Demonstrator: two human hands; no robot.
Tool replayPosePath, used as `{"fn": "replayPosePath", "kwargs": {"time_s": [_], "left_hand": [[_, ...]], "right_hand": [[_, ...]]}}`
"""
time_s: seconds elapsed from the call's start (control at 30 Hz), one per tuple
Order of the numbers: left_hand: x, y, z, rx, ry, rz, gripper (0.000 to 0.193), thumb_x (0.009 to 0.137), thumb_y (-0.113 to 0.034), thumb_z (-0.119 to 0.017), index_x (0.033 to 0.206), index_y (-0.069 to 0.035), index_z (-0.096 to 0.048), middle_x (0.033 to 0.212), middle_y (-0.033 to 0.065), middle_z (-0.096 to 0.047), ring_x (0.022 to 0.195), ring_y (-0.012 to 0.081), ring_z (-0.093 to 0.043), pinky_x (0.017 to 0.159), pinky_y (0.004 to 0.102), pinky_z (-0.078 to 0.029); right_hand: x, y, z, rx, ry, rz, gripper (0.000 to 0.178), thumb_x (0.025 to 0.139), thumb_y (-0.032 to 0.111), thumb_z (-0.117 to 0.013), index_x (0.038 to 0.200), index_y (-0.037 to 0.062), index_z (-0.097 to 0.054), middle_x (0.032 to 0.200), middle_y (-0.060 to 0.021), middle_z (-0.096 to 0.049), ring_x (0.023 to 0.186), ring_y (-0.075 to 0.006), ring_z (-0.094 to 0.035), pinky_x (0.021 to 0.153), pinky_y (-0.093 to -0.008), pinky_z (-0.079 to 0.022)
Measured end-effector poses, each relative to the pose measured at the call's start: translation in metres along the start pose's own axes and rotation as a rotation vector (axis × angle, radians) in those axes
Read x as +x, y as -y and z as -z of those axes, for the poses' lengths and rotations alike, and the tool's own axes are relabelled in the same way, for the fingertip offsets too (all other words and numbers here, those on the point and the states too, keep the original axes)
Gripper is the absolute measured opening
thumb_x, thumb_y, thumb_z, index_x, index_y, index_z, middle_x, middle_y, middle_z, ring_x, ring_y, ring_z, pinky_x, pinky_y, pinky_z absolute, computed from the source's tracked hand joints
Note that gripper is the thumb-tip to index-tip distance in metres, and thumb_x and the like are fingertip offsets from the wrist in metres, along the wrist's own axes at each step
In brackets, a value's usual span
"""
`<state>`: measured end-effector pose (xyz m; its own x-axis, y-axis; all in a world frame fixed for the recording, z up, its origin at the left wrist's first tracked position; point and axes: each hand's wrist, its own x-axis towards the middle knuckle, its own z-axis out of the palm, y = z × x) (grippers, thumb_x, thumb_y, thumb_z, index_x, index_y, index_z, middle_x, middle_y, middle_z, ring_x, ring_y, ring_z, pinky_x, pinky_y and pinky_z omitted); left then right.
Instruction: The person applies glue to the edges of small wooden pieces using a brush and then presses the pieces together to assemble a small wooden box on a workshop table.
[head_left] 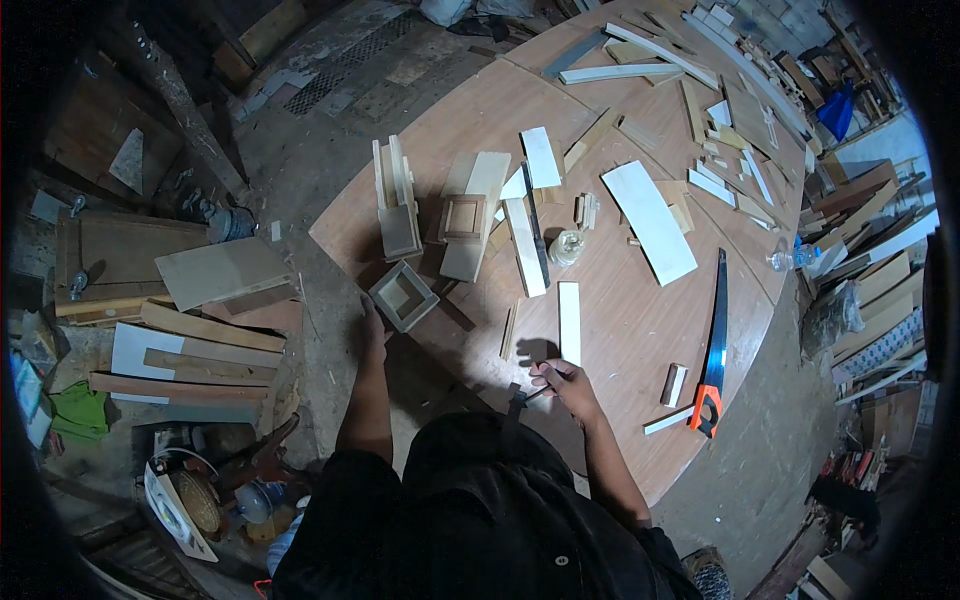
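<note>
At the table's near left edge, my left hand (pixel 371 328) grips the lower left side of a small square wooden box (pixel 428 303). The box is tilted, with its hollow inside facing up; some of my fingers are hidden. My right hand (pixel 566 386) is above the near edge, in front of my body. Its thumb and fingers are pinched together around something thin and dark that I cannot make out. Just beyond it lies a narrow white strip (pixel 570 322). A thin wooden stick (pixel 509 330) lies to the left of that strip.
A handsaw (pixel 717 345) with an orange handle lies at right near a small block (pixel 674 384). A jar (pixel 567 247), a long dark tool (pixel 535 225), a wide white board (pixel 648 222) and stacked wooden pieces (pixel 478 215) occupy the table (pixel 610 290). Boards (pixel 215 350) clutter the left floor.
</note>
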<state>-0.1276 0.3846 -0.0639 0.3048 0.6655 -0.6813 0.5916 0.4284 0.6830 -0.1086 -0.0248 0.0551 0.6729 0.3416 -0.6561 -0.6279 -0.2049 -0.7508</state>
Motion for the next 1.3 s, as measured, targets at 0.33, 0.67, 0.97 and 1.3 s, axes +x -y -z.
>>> {"fn": "replayPosePath", "kwargs": {"time_s": [0.33, 0.67, 0.97, 1.3], "left_hand": [[-0.118, 0.045, -0.052, 0.157, 0.264, -0.936, 0.020, 0.093, -0.021, -0.065, 0.102, -0.004, -0.061, 0.090, 0.0095, -0.063, 0.081, 0.0207, -0.061, 0.072, 0.0331, -0.051], [-0.219, 0.077, -0.062, 0.353, 0.728, -0.828, 0.027, 0.090, -0.027, -0.069, 0.088, 0.000, -0.066, 0.088, 0.0126, -0.071, 0.078, 0.0203, -0.069, 0.069, 0.0337, -0.052], [-0.232, 0.098, -0.055, 0.497, 0.687, -0.794, 0.029, 0.088, -0.029, -0.071, 0.090, 0.000, -0.068, 0.085, 0.0121, -0.071, 0.073, 0.0186, -0.068, 0.066, 0.0329, -0.051], [-0.274, 0.080, -0.069, 0.586, 0.791, -0.780, 0.027, 0.094, -0.027, -0.064, 0.095, -0.001, -0.069, 0.079, 0.0073, -0.069, 0.074, 0.0145, -0.066, 0.069, 0.0300, -0.051]], "right_hand": [[-0.010, -0.005, -0.014, -0.094, -0.019, 0.160, 0.018, 0.084, 0.012, -0.076, 0.095, -0.0018, -0.073, 0.089, -0.0058, -0.072, 0.081, -0.0119, -0.064, 0.076, -0.0256, -0.050], [-0.032, -0.028, 0.010, -0.089, -0.085, 0.248, 0.014, 0.084, 0.011, -0.076, 0.092, -0.0002, -0.074, 0.076, 0.0005, -0.066, 0.065, -0.0059, -0.052, 0.061, -0.0221, -0.042], [-0.065, -0.063, 0.028, -0.026, -0.118, 0.184, 0.013, 0.086, 0.010, -0.073, 0.091, -0.0017, -0.074, 0.077, -0.0022, -0.069, 0.066, -0.0075, -0.056, 0.061, -0.0220, -0.044], [-0.074, -0.074, 0.048, -0.124, -0.171, 0.281, 0.016, 0.082, 0.013, -0.078, 0.092, 0.0003, -0.075, 0.079, -0.0034, -0.070, 0.067, -0.0082, -0.057, 0.066, -0.0239, -0.047]]}}
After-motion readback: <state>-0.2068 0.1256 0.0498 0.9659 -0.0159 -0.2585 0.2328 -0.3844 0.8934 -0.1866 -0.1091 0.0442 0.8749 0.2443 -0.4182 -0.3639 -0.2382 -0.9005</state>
